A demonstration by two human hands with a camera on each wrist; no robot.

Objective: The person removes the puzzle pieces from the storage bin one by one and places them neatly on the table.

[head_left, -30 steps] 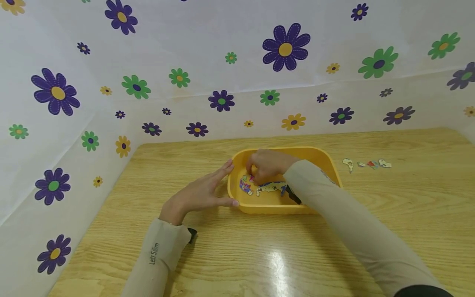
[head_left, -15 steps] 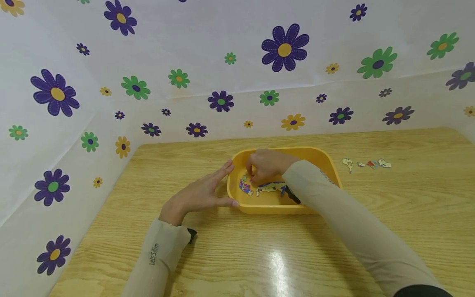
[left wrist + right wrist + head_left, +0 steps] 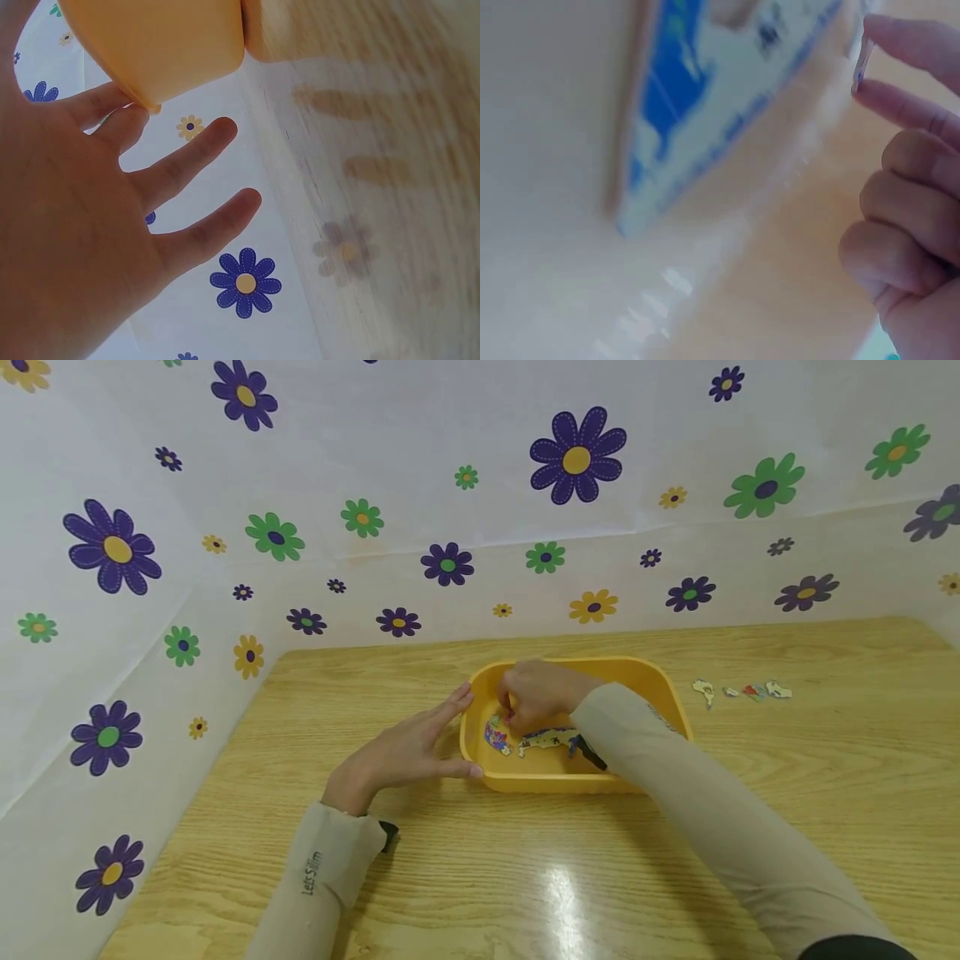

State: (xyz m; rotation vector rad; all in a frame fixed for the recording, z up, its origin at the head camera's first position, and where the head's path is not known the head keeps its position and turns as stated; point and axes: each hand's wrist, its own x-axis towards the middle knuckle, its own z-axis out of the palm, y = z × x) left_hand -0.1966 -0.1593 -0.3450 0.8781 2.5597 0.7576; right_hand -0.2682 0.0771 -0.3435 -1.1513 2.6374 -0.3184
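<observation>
A yellow plastic tub stands on the wooden table. My left hand rests at the tub's left end, thumb and fingertips at its rim; the left wrist view shows the fingers spread and straight. Inside the tub, my right hand reaches down with its other fingers curled. Thumb and index finger pinch a thin, small puzzle piece, seen edge-on in the right wrist view. On the tub floor lie a pink-and-blue piece and a longer cream piece with blue edges.
Several small cut-out pieces lie in a row on the table, right of the tub. Behind the table hangs a white sheet printed with flowers. The right sleeve crosses over the tub's front right rim.
My right hand shifts only very slightly inside the tub. The left hand and the tub stay where they were.
</observation>
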